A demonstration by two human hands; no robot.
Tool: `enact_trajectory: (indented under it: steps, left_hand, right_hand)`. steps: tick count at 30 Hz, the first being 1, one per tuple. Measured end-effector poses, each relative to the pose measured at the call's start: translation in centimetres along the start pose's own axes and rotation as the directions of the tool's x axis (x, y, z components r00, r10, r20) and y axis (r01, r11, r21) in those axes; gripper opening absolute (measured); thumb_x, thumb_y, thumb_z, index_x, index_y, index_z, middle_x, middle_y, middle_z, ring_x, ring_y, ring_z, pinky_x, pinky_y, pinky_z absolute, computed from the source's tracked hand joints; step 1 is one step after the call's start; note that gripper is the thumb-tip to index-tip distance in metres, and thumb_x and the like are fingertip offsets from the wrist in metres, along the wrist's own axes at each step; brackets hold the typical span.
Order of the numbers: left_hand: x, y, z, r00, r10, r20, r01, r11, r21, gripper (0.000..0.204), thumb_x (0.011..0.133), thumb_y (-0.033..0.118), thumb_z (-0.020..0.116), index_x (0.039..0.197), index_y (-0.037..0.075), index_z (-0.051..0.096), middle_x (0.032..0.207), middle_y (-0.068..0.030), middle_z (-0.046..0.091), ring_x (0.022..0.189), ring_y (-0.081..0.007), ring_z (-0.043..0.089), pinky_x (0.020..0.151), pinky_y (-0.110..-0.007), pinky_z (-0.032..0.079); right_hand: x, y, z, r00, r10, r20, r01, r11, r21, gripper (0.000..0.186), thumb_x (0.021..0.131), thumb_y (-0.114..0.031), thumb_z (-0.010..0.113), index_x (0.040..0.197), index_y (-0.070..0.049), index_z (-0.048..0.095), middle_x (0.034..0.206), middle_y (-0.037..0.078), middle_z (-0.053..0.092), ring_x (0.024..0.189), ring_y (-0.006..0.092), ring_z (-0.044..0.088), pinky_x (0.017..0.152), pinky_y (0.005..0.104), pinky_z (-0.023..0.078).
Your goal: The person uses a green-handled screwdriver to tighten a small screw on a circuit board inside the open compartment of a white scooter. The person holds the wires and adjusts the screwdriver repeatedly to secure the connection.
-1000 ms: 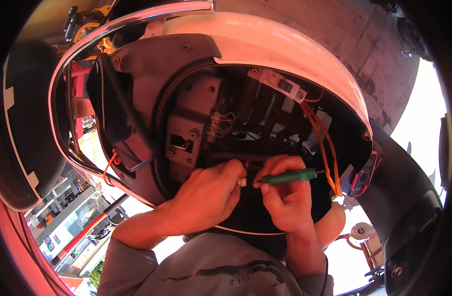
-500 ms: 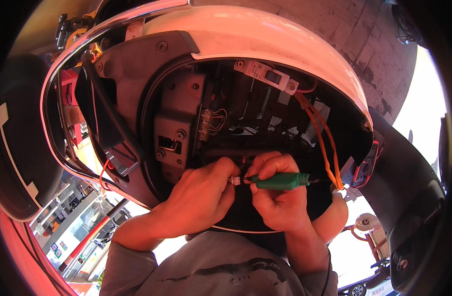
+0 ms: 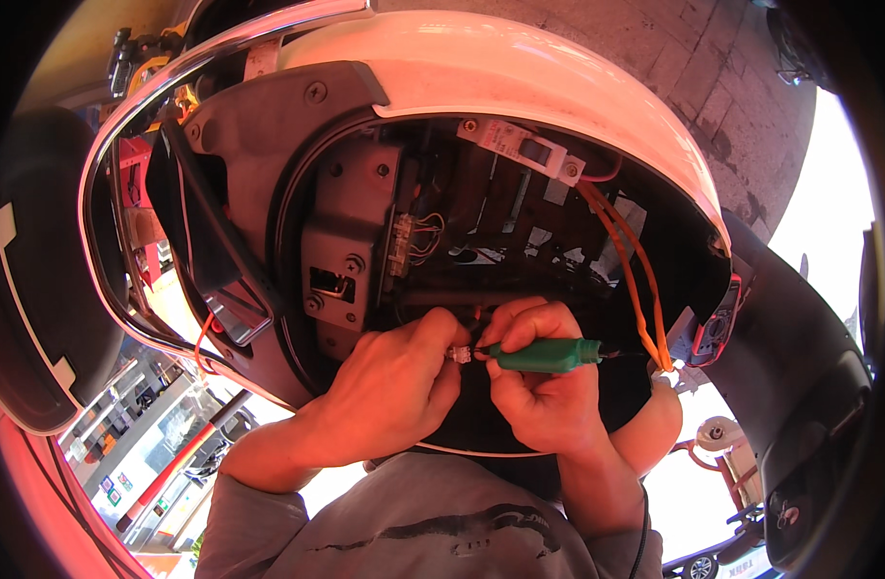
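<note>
A white scooter body (image 3: 520, 87) fills the upper frame, its dark open cavity (image 3: 520, 241) at centre with orange wires (image 3: 636, 280) running down the right. Below centre, the left hand (image 3: 389, 386) pinches a small connector (image 3: 459, 354); the right hand (image 3: 544, 386) is closed around a green tool (image 3: 544, 355) whose tip meets it.
</note>
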State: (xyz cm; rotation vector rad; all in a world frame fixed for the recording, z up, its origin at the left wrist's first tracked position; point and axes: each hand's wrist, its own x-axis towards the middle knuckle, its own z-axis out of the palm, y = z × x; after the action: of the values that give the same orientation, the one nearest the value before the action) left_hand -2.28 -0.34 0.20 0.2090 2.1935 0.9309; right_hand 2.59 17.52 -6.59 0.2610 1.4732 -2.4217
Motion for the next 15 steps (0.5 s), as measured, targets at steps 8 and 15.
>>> enact_trajectory:
  steps: [8, 15]
  left_hand:
    - [-0.09, -0.09, 0.13, 1.000, -0.005, -0.012, 0.004, 1.000, -0.002, 0.022, 0.088, -0.002, 0.066, 0.106, -0.001, 0.054, 0.088, -0.0222, 0.070, 0.077, -0.0456, 0.070, 0.064, -0.052, 0.054]
    - [-0.08, -0.13, 0.15, 1.000, -0.004, -0.008, 0.004, 1.000, 0.005, 0.022, 0.087, -0.002, 0.066, 0.106, -0.001, 0.054, 0.089, -0.0220, 0.071, 0.078, -0.0455, 0.070, 0.064, -0.051, 0.055]
  right_hand:
    - [-0.08, 0.08, 0.08, 1.000, -0.001, -0.006, 0.001, 1.000, -0.018, 0.031, 0.082, 0.016, 0.064, 0.107, -0.002, 0.057, 0.106, 0.012, 0.063, 0.094, 0.0176, 0.064, 0.084, 0.0290, 0.053]
    - [-0.08, 0.14, -0.37, 0.996, -0.043, 0.076, 0.051, 0.993, -0.104, 0.034, 0.085, 0.019, 0.060, 0.110, -0.003, 0.053, 0.114, 0.014, 0.059, 0.094, 0.0146, 0.063, 0.081, 0.0267, 0.054]
